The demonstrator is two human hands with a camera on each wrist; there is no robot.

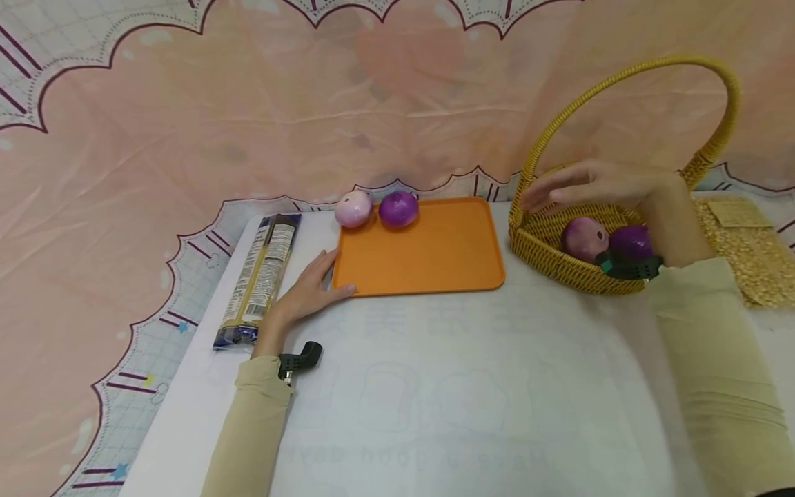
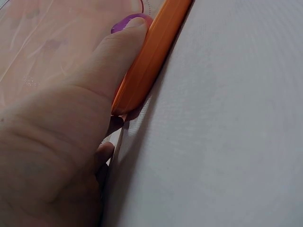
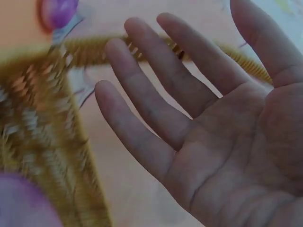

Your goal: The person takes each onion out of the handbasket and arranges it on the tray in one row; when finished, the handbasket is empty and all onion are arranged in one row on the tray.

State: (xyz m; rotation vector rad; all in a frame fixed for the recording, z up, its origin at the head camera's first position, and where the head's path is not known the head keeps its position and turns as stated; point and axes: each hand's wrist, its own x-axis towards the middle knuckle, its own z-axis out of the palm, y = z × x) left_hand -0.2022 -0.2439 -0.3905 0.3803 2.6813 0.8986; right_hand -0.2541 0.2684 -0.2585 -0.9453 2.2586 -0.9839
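My left hand (image 1: 313, 286) rests at the near left corner of an orange tray (image 1: 428, 259), thumb laid along the rim and fingers beside the left edge. A pale pink onion (image 1: 354, 209) and a purple onion (image 1: 399, 209) sit at the tray's far left. Over a yellow woven basket (image 1: 553, 266) hovers my right hand (image 1: 599, 183), empty, its fingers extended and spread in the right wrist view. Inside that basket lie a pinkish onion (image 1: 584, 239) and a darker purple onion (image 1: 632, 241), the latter partly hidden by my wrist.
A long printed packet (image 1: 259, 276) lies left of the tray. Right of the basket is a clear bag of yellow grains (image 1: 745, 255), partly behind my right arm. The basket's tall handle (image 1: 621, 69) arches up beside my right hand. A patterned cloth (image 1: 279, 124) hangs behind the table.
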